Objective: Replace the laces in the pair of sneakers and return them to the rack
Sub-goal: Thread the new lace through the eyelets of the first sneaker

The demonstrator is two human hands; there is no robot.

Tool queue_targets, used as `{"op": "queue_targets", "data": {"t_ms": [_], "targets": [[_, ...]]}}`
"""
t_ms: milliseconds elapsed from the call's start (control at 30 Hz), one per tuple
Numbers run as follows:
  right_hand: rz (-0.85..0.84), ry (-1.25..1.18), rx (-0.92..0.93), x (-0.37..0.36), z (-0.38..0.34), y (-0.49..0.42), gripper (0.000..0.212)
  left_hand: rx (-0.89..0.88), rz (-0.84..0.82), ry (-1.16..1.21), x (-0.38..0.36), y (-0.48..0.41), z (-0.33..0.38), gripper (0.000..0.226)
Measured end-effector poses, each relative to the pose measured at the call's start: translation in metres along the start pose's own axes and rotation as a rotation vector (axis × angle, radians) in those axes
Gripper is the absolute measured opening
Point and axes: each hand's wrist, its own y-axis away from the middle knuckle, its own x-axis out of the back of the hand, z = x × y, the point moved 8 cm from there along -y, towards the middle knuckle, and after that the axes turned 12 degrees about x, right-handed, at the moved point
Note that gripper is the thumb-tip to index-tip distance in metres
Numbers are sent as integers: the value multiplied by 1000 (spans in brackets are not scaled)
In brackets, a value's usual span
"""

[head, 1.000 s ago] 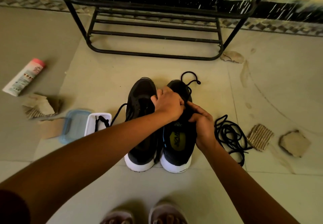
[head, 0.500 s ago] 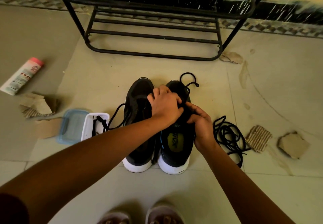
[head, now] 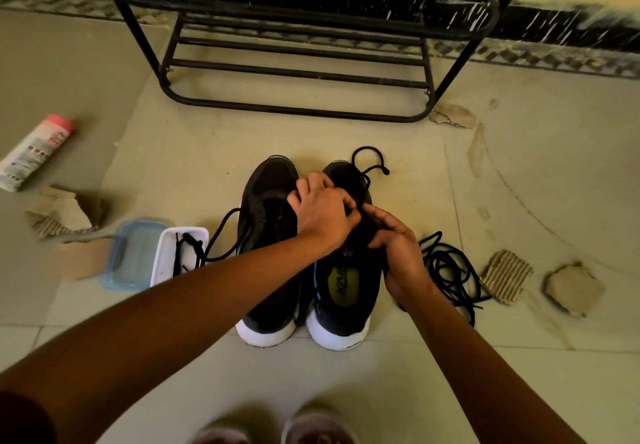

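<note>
Footwear: left sneaker (head: 268,198) and right sneaker (head: 346,291), black with white soles, stand side by side on the tiled floor (head: 346,391), toes toward the black metal rack (head: 298,73), which stands apart beyond them. Left hand (head: 322,213): over the right sneaker's lacing area, grip narrow, fingers curled down onto the upper; whether it pinches the lace is hidden. Right hand (head: 398,249): grip closed round the right sneaker's outer side, forefinger stretched toward the left hand. Black lace (head: 367,165): loops out past the right sneaker's toe and runs back under the left hand's fingers. Loose lace pile (head: 446,270): on the floor just right of the right sneaker. White tray (head: 166,260): left of the left sneaker, with a short black lace piece inside; blue lid (head: 133,253) touching its left side. Pink-capped tube (head: 34,153): lying far left. Cardboard scraps (head: 505,272): scattered on both sides.
</note>
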Motion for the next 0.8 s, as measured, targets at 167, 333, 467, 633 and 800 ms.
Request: {"op": "queue_targets", "data": {"t_ms": [167,333,467,633,800], "targets": [[55,-26,16,-1,1,0,58,-77,-49,-65,1,4,9,18],[147,-50,36,-1,-1,2,52,-212,-135,-105,13,42,11,12],[161,-57,53,-2,-1,3,50,-351,-282,-207,16,90,2,11],[175,-47,67,-3,0,2,49,-472,-499,-230,32,126,-3,9],[192,-3,54,-1,1,2,52,-557,-760,-365,27,151,-7,13]]}}
